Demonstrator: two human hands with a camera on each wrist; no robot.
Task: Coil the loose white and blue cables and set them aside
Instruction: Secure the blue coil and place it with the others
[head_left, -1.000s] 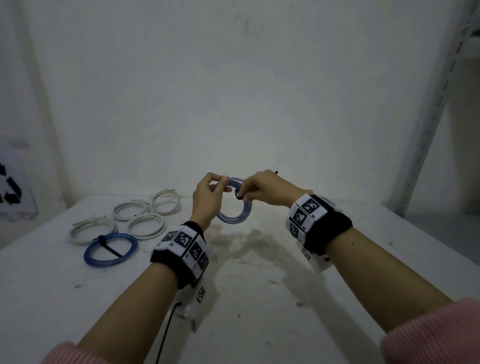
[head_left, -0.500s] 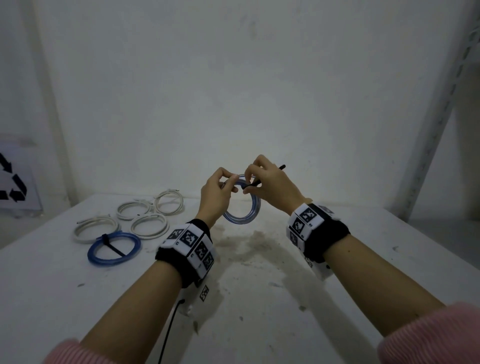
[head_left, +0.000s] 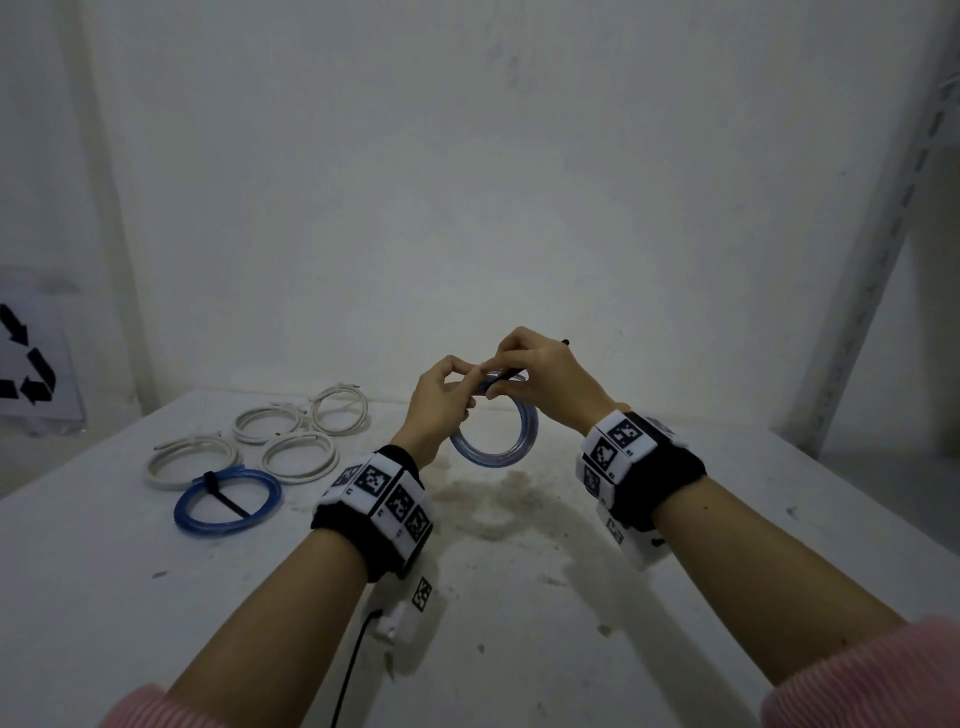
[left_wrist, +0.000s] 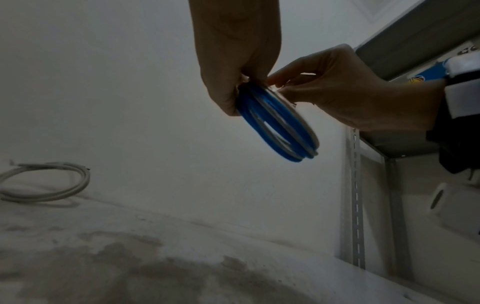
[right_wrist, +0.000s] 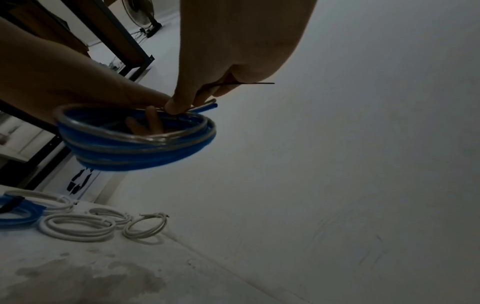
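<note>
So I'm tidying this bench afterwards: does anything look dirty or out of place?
Yes: a dark, blotchy stain marks the white table, below the held blue cable coil. The set-aside coils lie tidy.

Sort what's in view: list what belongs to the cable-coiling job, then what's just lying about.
Job: blue coil in hand; black tie; left hand; right hand; tied blue coil; white coils.

Lying about: recycling sign; shelf upright.

Head view: high, looking forward and down over both forearms onto white table (head_left: 519, 649), wall behind. Left wrist view: low, close under left hand (left_wrist: 233, 51), facing wall and shelf upright (left_wrist: 355, 185). Right wrist view: low, close under right hand (right_wrist: 233, 41), facing left. All three share held blue coil (head_left: 496, 441) and white coils (head_left: 298, 457).
</note>
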